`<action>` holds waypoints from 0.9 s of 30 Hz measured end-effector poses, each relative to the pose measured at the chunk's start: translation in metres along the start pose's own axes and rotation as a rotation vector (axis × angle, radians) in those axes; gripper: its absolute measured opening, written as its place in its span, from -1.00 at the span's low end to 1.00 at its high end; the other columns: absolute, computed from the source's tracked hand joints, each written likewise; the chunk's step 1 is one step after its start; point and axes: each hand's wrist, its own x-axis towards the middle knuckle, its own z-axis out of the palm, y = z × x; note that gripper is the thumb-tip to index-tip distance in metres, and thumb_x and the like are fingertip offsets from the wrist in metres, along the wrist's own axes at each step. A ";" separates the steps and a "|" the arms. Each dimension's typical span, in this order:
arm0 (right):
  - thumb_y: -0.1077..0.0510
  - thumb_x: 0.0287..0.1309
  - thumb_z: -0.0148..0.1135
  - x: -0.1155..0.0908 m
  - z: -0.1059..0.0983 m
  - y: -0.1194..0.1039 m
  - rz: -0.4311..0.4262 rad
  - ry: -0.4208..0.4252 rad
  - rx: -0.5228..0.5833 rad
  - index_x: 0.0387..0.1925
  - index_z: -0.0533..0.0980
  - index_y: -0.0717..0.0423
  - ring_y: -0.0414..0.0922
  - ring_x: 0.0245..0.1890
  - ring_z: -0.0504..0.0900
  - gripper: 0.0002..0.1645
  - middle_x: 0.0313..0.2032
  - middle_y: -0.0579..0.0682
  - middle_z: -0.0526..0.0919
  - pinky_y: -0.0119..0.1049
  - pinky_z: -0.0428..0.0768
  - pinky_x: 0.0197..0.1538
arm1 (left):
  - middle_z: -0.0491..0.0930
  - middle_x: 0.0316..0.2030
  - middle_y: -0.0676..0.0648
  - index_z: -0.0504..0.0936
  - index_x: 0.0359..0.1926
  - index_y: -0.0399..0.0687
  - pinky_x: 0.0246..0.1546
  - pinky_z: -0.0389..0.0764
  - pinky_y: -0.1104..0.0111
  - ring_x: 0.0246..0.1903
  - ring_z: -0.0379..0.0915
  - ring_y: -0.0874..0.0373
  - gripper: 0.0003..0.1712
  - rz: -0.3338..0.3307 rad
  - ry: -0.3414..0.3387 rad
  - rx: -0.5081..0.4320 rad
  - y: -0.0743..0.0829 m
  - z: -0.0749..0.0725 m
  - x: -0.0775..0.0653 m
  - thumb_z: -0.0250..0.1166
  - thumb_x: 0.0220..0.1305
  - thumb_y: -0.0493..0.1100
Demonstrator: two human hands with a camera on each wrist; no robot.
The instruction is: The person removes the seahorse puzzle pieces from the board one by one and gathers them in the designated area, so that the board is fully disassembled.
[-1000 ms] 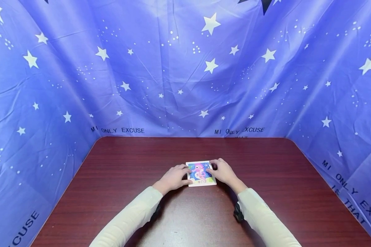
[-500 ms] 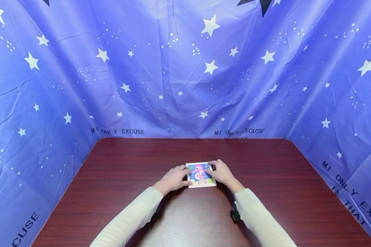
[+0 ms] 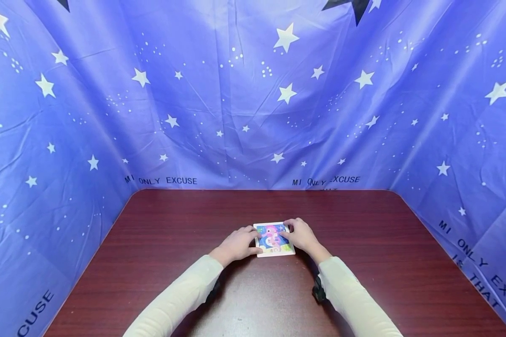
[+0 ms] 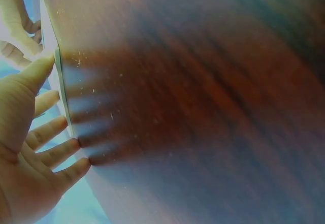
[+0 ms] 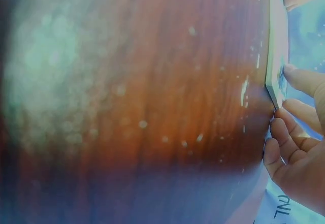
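From here, I judge the square white-bordered board with pink seahorse (image 3: 274, 241), lying on the dark-red wood-grained bench (image 3: 253, 290), needs even, light steadying — left hand (image 3: 236, 243) spread along one side, right hand (image 3: 305, 235) pinching the opposite.

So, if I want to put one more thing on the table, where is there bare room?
On the table, bare room lies behind the seahorse picture, up to the starry curtain; beside the left sleeve and right sleeve, on their outer sides; and before the picture, between both sleeves. Crowded: the picture itself, with the left hand and right hand touching it.
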 end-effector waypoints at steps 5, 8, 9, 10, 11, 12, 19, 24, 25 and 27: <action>0.04 -0.04 0.39 0.000 0.001 0.000 0.017 0.005 0.007 -0.12 0.59 0.23 -0.17 -0.50 0.36 -0.54 -0.47 -0.01 0.41 -0.34 0.31 -0.38 | 0.48 0.09 -0.08 0.56 0.05 0.00 0.10 0.44 0.13 0.09 0.42 0.00 -0.49 -0.007 0.000 -0.007 0.000 0.001 0.001 0.25 0.18 0.17; 0.06 -0.04 0.39 0.001 0.000 -0.001 0.019 0.008 0.008 -0.13 0.59 0.25 -0.16 -0.50 0.36 -0.55 -0.47 -0.01 0.41 -0.34 0.30 -0.39 | 0.48 0.09 -0.08 0.55 0.05 0.01 0.09 0.45 0.13 0.09 0.42 0.00 -0.50 -0.009 0.001 -0.002 0.000 0.001 0.001 0.25 0.18 0.17; 0.06 -0.04 0.39 0.001 0.000 -0.001 0.022 0.008 0.009 -0.13 0.59 0.25 -0.16 -0.50 0.36 -0.55 -0.47 -0.01 0.41 -0.35 0.30 -0.38 | 0.48 0.09 -0.08 0.55 0.06 0.01 0.09 0.45 0.13 0.09 0.42 0.00 -0.50 -0.010 -0.001 -0.001 0.000 0.001 0.001 0.24 0.18 0.17; 0.07 -0.04 0.39 0.001 0.000 -0.001 0.023 0.009 0.010 -0.13 0.59 0.25 -0.16 -0.49 0.36 -0.56 -0.47 -0.01 0.41 -0.35 0.30 -0.38 | 0.48 0.09 -0.07 0.55 0.06 0.01 0.09 0.45 0.13 0.10 0.42 0.00 -0.49 -0.010 -0.002 0.000 0.000 0.001 0.002 0.24 0.19 0.17; 0.07 -0.04 0.39 0.001 0.000 -0.002 0.024 0.011 0.007 -0.13 0.59 0.25 -0.15 -0.49 0.37 -0.56 -0.47 0.00 0.41 -0.35 0.30 -0.38 | 0.48 0.09 -0.08 0.55 0.06 0.01 0.09 0.45 0.13 0.10 0.41 0.00 -0.49 -0.010 -0.003 -0.001 0.000 0.001 0.002 0.24 0.19 0.17; 0.07 -0.04 0.39 0.002 0.000 -0.002 0.025 0.011 0.007 -0.13 0.59 0.26 -0.15 -0.49 0.37 -0.56 -0.47 0.00 0.42 -0.34 0.30 -0.37 | 0.48 0.09 -0.08 0.55 0.06 0.01 0.09 0.45 0.13 0.09 0.42 0.00 -0.49 -0.009 -0.002 0.000 0.000 0.001 0.002 0.24 0.19 0.17; 0.07 -0.03 0.38 0.002 0.000 -0.003 0.044 0.007 0.007 -0.12 0.58 0.26 -0.14 -0.46 0.38 -0.55 -0.45 0.01 0.43 -0.33 0.31 -0.34 | 0.49 0.08 -0.06 0.56 0.04 0.02 0.09 0.46 0.14 0.09 0.42 0.01 -0.50 -0.008 0.002 0.003 0.000 0.002 0.002 0.25 0.17 0.17; 0.08 -0.03 0.39 0.001 -0.001 -0.005 0.059 0.010 0.016 -0.14 0.58 0.26 -0.13 -0.46 0.38 -0.57 -0.45 0.01 0.43 -0.33 0.30 -0.35 | 0.49 0.07 -0.06 0.56 0.04 0.02 0.09 0.45 0.15 0.09 0.42 0.02 -0.50 -0.007 0.002 0.001 0.000 0.002 0.002 0.26 0.17 0.17; 0.08 -0.04 0.39 0.001 -0.001 -0.005 0.060 0.012 0.017 -0.14 0.58 0.26 -0.13 -0.46 0.38 -0.57 -0.45 0.01 0.43 -0.33 0.30 -0.34 | 0.49 0.07 -0.06 0.56 0.04 0.02 0.09 0.45 0.15 0.09 0.42 0.02 -0.50 -0.007 0.002 0.001 0.000 0.002 0.002 0.26 0.17 0.17; 0.09 -0.05 0.40 0.001 -0.001 -0.006 0.063 0.016 0.023 -0.15 0.58 0.26 -0.13 -0.46 0.38 -0.57 -0.46 0.01 0.43 -0.33 0.30 -0.34 | 0.49 0.07 -0.06 0.56 0.04 0.02 0.09 0.45 0.15 0.09 0.42 0.01 -0.51 -0.008 0.004 0.002 0.000 0.002 0.002 0.26 0.16 0.17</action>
